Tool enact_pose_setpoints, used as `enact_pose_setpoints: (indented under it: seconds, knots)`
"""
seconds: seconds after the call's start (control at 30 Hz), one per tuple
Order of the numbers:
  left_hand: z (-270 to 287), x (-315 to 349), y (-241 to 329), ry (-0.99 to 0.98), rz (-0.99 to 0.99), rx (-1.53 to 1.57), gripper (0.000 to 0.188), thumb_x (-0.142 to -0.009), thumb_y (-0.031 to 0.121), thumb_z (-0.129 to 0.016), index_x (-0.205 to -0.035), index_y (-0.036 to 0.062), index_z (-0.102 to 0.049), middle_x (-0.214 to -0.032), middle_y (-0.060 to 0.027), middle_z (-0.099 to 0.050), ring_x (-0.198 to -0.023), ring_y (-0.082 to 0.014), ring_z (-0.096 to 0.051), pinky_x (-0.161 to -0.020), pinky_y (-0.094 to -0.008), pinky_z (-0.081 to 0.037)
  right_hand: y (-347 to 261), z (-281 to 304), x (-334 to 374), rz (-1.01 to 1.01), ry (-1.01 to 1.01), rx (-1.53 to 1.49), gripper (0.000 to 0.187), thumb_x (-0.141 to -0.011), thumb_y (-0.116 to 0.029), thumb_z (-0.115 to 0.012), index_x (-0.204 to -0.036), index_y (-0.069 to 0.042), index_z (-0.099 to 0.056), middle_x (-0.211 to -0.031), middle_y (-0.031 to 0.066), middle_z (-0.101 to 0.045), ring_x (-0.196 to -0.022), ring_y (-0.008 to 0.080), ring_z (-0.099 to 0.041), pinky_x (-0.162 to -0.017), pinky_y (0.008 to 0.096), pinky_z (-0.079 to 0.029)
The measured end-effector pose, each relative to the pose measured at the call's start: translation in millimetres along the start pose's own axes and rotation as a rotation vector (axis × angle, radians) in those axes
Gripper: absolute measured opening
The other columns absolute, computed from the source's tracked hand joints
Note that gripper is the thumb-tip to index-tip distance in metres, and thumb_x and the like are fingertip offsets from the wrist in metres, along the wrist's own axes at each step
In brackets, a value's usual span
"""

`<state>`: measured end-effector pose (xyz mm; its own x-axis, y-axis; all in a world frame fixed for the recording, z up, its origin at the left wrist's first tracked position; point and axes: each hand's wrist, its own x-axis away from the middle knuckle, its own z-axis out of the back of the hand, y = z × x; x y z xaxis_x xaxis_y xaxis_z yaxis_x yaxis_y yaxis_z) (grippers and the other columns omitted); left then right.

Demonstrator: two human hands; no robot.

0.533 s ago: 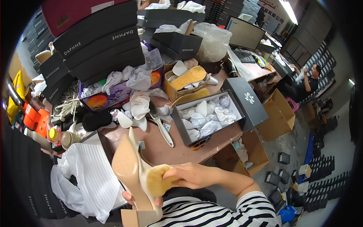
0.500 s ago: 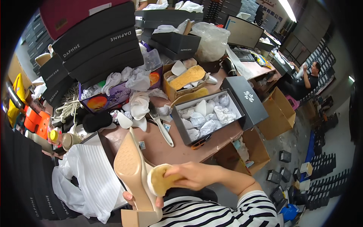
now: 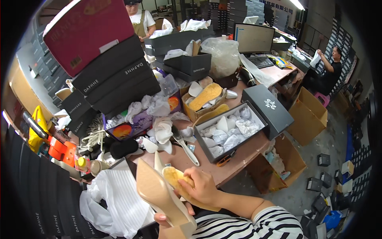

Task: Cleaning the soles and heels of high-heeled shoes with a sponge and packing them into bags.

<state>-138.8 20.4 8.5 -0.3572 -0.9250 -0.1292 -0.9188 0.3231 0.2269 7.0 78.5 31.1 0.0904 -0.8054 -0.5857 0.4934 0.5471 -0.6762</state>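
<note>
My left hand (image 3: 161, 217) is closed around a beige high-heeled shoe (image 3: 153, 187). The shoe's pale sole faces up, with its toe pointing away from me and its block heel at the lower edge. My right hand (image 3: 203, 188) grips a yellow fuzzy pad (image 3: 175, 177), which lies against the right side of the shoe near its toe. Much of my left hand is hidden behind the shoe. Just left of the shoe, white tissue paper (image 3: 113, 199) spills over an open shoebox.
A dark open box (image 3: 260, 121) of crumpled paper sits on the pink table (image 3: 179, 164) beside a white-handled brush (image 3: 187, 151). Stacked black shoeboxes (image 3: 115, 75) rise at the left. Cardboard cartons (image 3: 308, 115) stand on the right. Two people are farther off.
My view has shifted, so the table appears farther right and lower. The shoe has tilted, and the yellow pad has moved along its side from mid-shoe toward the toe.
</note>
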Motion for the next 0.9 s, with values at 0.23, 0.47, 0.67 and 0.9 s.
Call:
enact_pose_setpoints:
  seconds: [0.23,0.47,0.67,0.9]
  knots:
    - [-1,22,15,0.178,-0.173,0.010,0.080,-0.064,0.026,-0.061,-0.136,0.0063,-0.032,-0.130,-0.0056,-0.045,-0.079,-0.0373,-0.055,-0.065,-0.0446,-0.051,76,99,-29,-0.135,-0.363,0.872,0.058,-0.060,-0.007,-0.064,-0.117,-0.014,-0.054,-0.125,0.0167,-0.045,-0.119,0.0350,-0.039,-0.095,0.0437,-0.037]
    - [11,25,38,-0.060,-0.290,0.253,0.076,-0.074,0.035,-0.059,-0.140,0.0107,-0.029,-0.142,0.0022,-0.036,-0.070,-0.0283,-0.048,-0.058,-0.0349,-0.043,192,139,4,-0.001,-0.492,0.765,0.024,-0.066,-0.003,-0.060,-0.089,-0.007,-0.057,-0.090,0.0094,-0.054,-0.092,0.0292,-0.052,-0.073,0.0391,-0.046]
    - [31,45,59,-0.130,-0.221,0.043,0.082,-0.067,0.033,-0.057,-0.139,0.0055,-0.030,-0.129,-0.0123,-0.047,-0.078,-0.0349,-0.054,-0.067,-0.0426,-0.048,101,140,-66,0.236,-0.388,0.831,0.008,-0.068,0.000,-0.052,-0.074,-0.006,-0.051,-0.075,0.0101,-0.048,-0.076,0.0309,-0.051,-0.060,0.0397,-0.045]
    - [17,34,52,-0.054,-0.346,-0.048,0.086,-0.059,0.024,-0.058,-0.134,-0.0045,-0.028,-0.134,-0.0201,-0.041,-0.075,-0.0406,-0.058,-0.054,-0.0398,-0.054,159,102,-190,0.320,-0.534,0.729,0.020,-0.066,0.004,-0.057,-0.086,0.000,-0.055,-0.088,0.0163,-0.055,-0.087,0.0361,-0.050,-0.076,0.0419,-0.042]
